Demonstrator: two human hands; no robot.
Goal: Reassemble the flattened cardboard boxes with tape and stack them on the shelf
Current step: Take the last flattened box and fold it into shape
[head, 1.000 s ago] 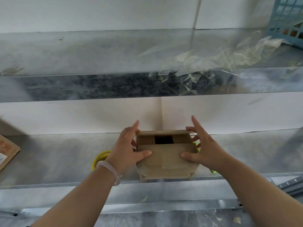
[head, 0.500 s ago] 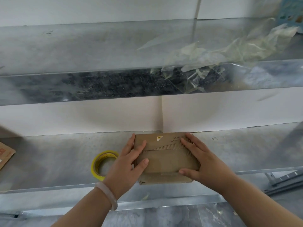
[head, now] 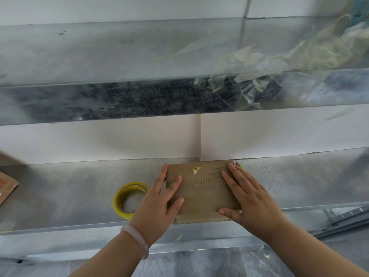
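Observation:
A small brown cardboard box (head: 200, 188) sits on the lower metal shelf (head: 69, 186), near its front edge, with its torn top face up. My left hand (head: 159, 198) lies flat on the box's left side, fingers straight. My right hand (head: 246, 192) presses flat on the right part of the top, thumb along the front edge. A roll of yellow tape (head: 127, 198) lies on the shelf just left of my left hand.
A flattened brown cardboard piece (head: 6, 186) lies at the shelf's far left. Crumpled clear tape scraps (head: 279, 62) spill over the upper shelf at the right. A white wall backs the shelves. Grey metal rails (head: 347, 216) lie at the lower right.
One second ago the box stood with an open slot showing and my hands held its sides. Now its top is closed flat, and both hands lie on it.

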